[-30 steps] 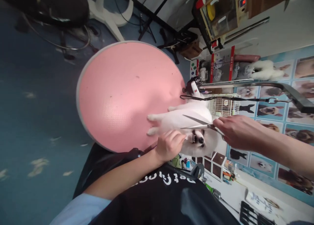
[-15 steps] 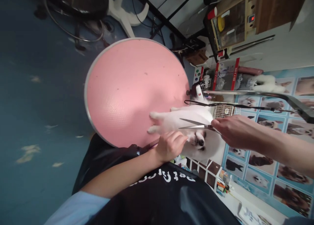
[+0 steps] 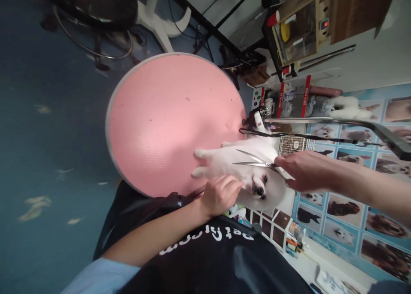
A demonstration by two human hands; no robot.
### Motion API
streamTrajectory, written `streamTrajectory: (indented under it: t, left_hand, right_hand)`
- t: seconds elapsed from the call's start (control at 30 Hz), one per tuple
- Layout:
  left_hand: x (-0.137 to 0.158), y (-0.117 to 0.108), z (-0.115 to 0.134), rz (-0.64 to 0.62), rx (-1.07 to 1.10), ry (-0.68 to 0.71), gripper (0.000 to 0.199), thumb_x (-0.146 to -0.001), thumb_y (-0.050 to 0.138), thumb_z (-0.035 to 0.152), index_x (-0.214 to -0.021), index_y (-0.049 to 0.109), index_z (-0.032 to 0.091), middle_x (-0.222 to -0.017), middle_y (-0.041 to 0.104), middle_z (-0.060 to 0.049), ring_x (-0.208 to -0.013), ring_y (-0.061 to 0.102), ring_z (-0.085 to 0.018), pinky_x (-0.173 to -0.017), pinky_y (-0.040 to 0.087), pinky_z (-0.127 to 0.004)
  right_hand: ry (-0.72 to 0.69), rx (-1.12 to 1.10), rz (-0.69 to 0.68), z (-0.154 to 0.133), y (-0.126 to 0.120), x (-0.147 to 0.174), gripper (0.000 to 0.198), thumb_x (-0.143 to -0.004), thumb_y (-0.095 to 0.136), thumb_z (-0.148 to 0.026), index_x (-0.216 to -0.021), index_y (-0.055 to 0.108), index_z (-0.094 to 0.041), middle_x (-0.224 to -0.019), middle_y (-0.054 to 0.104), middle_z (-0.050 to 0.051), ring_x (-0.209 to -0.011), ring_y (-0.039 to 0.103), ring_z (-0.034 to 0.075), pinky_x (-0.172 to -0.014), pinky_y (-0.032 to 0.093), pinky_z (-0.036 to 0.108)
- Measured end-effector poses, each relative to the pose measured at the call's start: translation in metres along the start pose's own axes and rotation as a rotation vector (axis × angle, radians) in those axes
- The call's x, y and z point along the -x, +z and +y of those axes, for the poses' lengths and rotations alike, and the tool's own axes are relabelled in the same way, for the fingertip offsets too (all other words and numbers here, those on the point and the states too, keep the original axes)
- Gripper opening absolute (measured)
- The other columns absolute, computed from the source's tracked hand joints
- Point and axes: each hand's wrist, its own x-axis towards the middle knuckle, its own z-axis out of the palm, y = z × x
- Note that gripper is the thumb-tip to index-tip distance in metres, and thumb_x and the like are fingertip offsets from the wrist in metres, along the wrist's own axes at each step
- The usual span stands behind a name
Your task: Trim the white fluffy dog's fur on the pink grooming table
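A white fluffy dog (image 3: 221,162) stands on a round pink grooming table (image 3: 154,101); the view is turned sideways. My right hand (image 3: 302,170) grips a pair of scissors (image 3: 257,162) by the handles, with the blades apart in front of the dog's chest and neck. My left hand (image 3: 221,193) is closed beside the dog's chin, its fingertips pinching the fur there. Part of that grip is hidden behind the fingers. A comb (image 3: 197,192) lies at the table edge against my black apron (image 3: 224,259), partly covered by my left wrist.
A black grooming loop (image 3: 289,135) hangs from a metal arm (image 3: 353,123) beside the dog. White clippers (image 3: 258,120) sit by the table's edge. A black stool (image 3: 93,7) stands on the blue floor. Dog photos (image 3: 345,206) cover the wall, above a white counter (image 3: 308,264).
The dog's head has turned slightly, and its nose sits a little lower in the picture. The scissors have shifted slightly with blades still apart. My left hand keeps its place at the chin.
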Motion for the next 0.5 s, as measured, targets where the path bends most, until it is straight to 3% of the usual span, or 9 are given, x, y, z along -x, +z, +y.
streamTrajectory:
  t: [0.1,0.2,0.33,0.5]
  left_hand:
    - [0.000,-0.001,0.000,0.002,0.001,0.004,0.011,-0.086,0.055,0.011,-0.082,0.064,0.015,-0.072,0.067,-0.001,-0.063,0.061,-0.012,-0.057,0.043,-0.024]
    - [0.001,-0.002,0.000,0.008,-0.002,0.008,0.010,-0.086,0.055,0.010,-0.083,0.064,0.015,-0.071,0.066,-0.001,-0.062,0.060,-0.012,-0.056,0.043,-0.024]
    - [0.002,-0.001,-0.001,-0.001,0.000,0.006,0.010,-0.086,0.055,0.011,-0.083,0.064,0.016,-0.070,0.066,-0.001,-0.063,0.060,-0.012,-0.057,0.043,-0.024]
    - [0.003,-0.001,-0.001,-0.012,0.004,-0.002,0.011,-0.087,0.054,0.012,-0.084,0.064,0.016,-0.072,0.066,-0.001,-0.064,0.060,-0.012,-0.058,0.045,-0.023]
  right_hand:
    - [-0.006,-0.044,-0.060,0.002,-0.003,-0.003,0.020,-0.076,0.050,-0.005,-0.091,0.060,-0.015,-0.081,0.070,0.010,-0.066,0.061,0.017,-0.053,0.026,0.027]
    - [0.014,-0.057,-0.086,0.005,-0.004,-0.005,0.019,-0.076,0.056,-0.012,-0.094,0.061,-0.015,-0.086,0.070,0.011,-0.070,0.062,0.020,-0.054,0.028,0.027]
    - [0.006,-0.065,-0.107,0.010,-0.003,-0.008,0.019,-0.076,0.051,-0.007,-0.091,0.060,-0.015,-0.084,0.069,0.011,-0.069,0.061,0.018,-0.055,0.029,0.027]
    - [-0.002,-0.087,-0.094,0.023,0.004,-0.015,0.021,-0.075,0.058,-0.013,-0.095,0.060,-0.015,-0.086,0.069,0.010,-0.071,0.061,0.018,-0.056,0.032,0.027]
